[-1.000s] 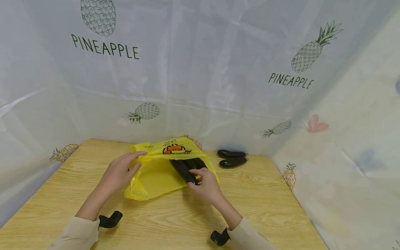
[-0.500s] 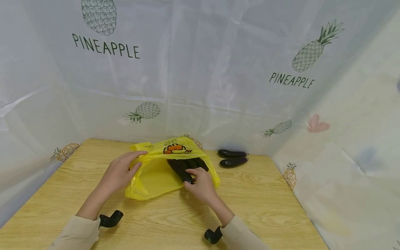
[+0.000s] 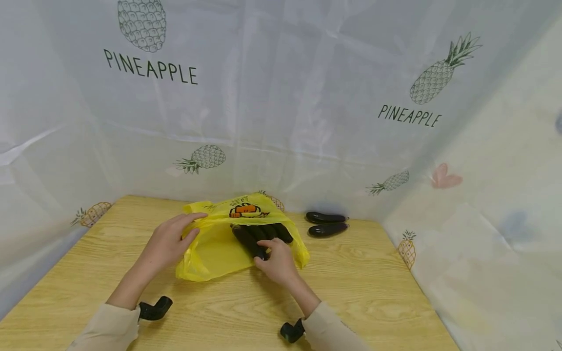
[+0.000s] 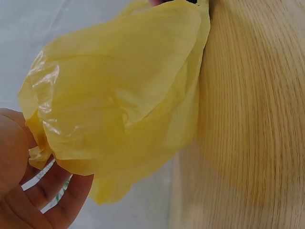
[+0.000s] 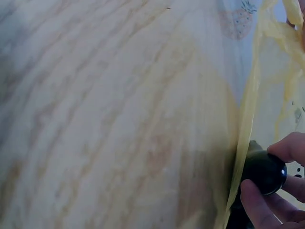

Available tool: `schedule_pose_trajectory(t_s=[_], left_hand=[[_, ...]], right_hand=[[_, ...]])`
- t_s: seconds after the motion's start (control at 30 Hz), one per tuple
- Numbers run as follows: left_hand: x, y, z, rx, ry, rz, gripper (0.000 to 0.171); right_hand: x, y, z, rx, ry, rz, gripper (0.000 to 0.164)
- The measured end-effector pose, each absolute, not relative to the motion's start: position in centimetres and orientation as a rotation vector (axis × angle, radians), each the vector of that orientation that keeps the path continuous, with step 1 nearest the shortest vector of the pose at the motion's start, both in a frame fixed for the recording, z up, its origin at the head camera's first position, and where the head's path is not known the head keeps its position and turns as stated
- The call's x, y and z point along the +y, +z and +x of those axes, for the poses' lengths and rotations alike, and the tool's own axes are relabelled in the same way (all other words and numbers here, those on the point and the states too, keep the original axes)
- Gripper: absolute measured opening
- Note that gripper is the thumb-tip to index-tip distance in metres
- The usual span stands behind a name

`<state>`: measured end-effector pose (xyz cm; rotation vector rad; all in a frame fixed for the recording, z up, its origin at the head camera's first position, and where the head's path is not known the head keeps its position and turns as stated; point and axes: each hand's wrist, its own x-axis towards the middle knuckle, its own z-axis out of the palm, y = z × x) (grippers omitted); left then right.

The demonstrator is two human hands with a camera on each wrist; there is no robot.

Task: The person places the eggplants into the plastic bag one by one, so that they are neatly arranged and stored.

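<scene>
Black camera [image 3: 291,332] nearest me, at my right wrist, and just past it my right hand [image 3: 279,263]. The fingers there are curled: thumb on one side, fingertips on the other, gripping the rounded near end of an eggplant [image 3: 248,240], right at the mouth of the bag [image 3: 193,268]. Here's what everything turns on: the eggplant runs away from those fingers toward 10 o'clock, long axis roughly 10 to 4, its body inside the bag and only this near end in my grip. Whether its far end rests on the plastic, I can't tell.

Over at 9 o'clock, my left hand [image 3: 166,243] has the bag's edge between thumb and fingers, a light, part-closed hold with the mouth gaping toward me. The right hand is plainly the nearer one to the eggplant; the left touches only plastic.

Beyond the right fingers, toward 12 and 1, more eggplants [image 3: 283,232] lie alongside under the bag's top; too dark to count surely. Farther off, at 2 o'clock on the table [image 3: 360,278], a loose pair [image 3: 328,229] lies side by side, stems toward 3. Behind it all, the pineapple curtain [image 3: 281,97].
</scene>
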<state>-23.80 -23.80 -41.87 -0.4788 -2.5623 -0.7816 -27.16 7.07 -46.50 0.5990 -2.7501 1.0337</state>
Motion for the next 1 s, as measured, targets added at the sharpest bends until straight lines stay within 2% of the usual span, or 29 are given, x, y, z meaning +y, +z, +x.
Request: schedule_pose_trajectory(t_s=[0.43,0.77,1.0], left_hand=[[-23.9,-42.0,-23.6,-2.554,-0.769,-0.481,0.044],[-24.0,-42.1,-23.7,-2.562,-0.782,-0.473,0.044],[-23.9,-41.9,-24.0,-2.546,-0.776,-0.483,0.044]], right_hand=[[6.2,-47.5,-27.6,-2.754,1.027,0.571,0.04],[6.0,-46.9,-27.3,-2.817,1.009,0.622,0.048],[5.9,-47.0,-27.7,-2.817,1.05,0.595,0.049]])
